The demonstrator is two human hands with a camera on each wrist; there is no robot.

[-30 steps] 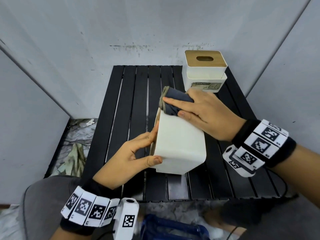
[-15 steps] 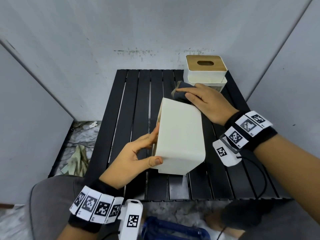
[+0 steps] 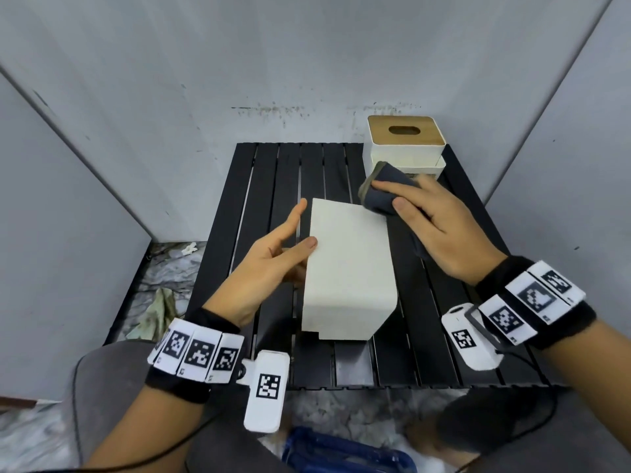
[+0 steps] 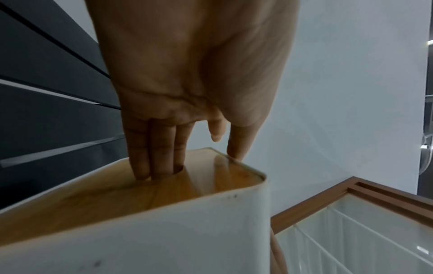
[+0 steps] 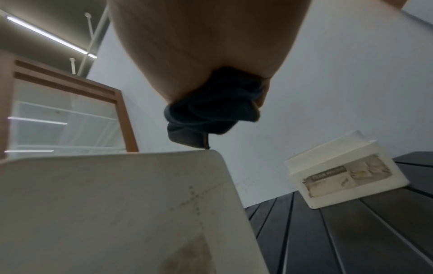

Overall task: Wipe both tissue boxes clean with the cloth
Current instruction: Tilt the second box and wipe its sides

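Observation:
A white tissue box [image 3: 348, 268] lies on its side in the middle of the black slatted table [image 3: 266, 199], its wooden lid [image 4: 117, 194] facing left. My left hand [image 3: 280, 247] presses straight fingers against that lid, with the thumb on the box's top edge and the index finger lifted free. My right hand [image 3: 426, 216] grips a bunched dark blue cloth [image 3: 386, 196] at the box's far right corner; the cloth [image 5: 211, 115] hangs just above the box's edge [image 5: 117, 204]. A second tissue box [image 3: 404, 145] with a wooden slotted lid stands at the back right [image 5: 346, 176].
Grey walls close in the table on three sides. Crumpled rags [image 3: 153, 302] lie on the floor at the left. A blue object [image 3: 341, 452] sits below the table's front edge. A wood-framed cabinet [image 4: 351, 222] shows in the wrist views.
My right hand has carried the cloth off the box's top face to its far right corner. My left hand's fingers have straightened, and the box now lies flatter.

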